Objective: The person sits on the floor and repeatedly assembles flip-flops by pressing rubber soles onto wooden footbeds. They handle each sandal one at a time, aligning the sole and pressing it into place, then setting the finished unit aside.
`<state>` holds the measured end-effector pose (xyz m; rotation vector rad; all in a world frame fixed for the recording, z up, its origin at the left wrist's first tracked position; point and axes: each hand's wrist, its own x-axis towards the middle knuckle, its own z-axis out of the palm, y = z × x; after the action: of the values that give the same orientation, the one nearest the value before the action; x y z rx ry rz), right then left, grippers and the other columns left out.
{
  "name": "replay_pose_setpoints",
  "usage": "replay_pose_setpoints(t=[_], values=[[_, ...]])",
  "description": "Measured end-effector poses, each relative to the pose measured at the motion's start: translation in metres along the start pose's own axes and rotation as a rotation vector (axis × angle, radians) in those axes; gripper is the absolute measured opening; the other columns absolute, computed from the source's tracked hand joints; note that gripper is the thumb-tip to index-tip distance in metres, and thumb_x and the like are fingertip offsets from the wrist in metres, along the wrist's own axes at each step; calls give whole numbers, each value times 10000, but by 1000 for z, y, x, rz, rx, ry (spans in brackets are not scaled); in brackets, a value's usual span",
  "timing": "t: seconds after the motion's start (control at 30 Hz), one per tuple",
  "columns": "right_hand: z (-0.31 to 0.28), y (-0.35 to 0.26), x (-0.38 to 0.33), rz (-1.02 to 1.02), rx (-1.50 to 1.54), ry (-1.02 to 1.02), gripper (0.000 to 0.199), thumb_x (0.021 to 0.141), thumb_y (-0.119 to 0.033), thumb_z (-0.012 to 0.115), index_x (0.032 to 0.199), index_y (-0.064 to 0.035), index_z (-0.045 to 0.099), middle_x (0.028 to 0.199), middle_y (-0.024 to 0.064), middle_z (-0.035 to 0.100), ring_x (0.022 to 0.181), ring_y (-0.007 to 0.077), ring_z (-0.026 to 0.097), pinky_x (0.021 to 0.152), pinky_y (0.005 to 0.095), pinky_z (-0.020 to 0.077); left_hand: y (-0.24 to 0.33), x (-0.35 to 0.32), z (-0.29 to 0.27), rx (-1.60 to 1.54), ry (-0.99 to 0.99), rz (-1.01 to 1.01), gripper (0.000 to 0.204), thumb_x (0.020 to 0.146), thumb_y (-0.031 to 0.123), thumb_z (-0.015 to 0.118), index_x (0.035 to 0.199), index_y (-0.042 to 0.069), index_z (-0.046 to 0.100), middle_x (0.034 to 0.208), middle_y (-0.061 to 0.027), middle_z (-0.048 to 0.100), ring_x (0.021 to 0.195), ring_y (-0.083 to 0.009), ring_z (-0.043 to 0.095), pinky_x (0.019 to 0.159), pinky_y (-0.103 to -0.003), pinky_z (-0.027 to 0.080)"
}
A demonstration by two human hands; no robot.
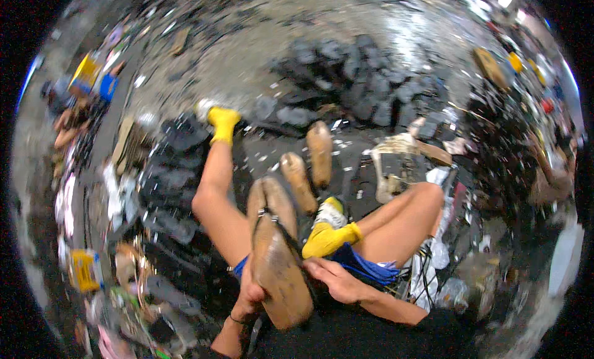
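Observation:
A brown foot-shaped shoe last [281,288] with a split toe leans upright between my legs, its lower end against my dark clothing. Thin black straps [267,214] cross it near the toe and run down its right side. My left hand [250,292] is closed around the last's left edge. On the other side, the fingers of my right hand [337,283] are pinched together at the lower end of the strap, partly blurred. Two more brown lasts, one longer [320,153] and one shorter [298,183], lie just beyond on the dark mat.
Dark sole-like pieces form a heap [346,81] ahead and another pile [176,142] at left. A pale, worn block-like object [399,164] sits beyond my right knee. A yellow box [85,269] stands among clutter at left. Another person [71,111] is at far left.

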<state>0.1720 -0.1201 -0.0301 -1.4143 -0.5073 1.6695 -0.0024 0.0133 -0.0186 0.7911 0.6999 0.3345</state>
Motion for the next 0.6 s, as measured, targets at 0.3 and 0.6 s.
replay_pose_setpoints(t=[0.3, 0.6], values=[[2, 1, -32, -26, 477, -407, 373, 1052, -353, 444, 1146, -20, 581, 823, 22, 581, 626, 90, 501, 515, 235, 386, 9, -38, 27, -157, -93, 153, 1553, 446, 589, 937, 1534, -58, 38, 1520, -168, 306, 1398, -277, 348, 1157, -401, 281], [-3, 6, 16, -293, 299, -111, 688, 879, -361, 702, 1408, -26, 416, 1260, 72, 585, 1089, 172, 554, 922, 342, 471, 58, -28, 53, 546, -113, 374, 1562, 455, 446, 998, 1507, -60, -41, 1490, -230, 308, 1376, -322, 375, 1154, -418, 293]])
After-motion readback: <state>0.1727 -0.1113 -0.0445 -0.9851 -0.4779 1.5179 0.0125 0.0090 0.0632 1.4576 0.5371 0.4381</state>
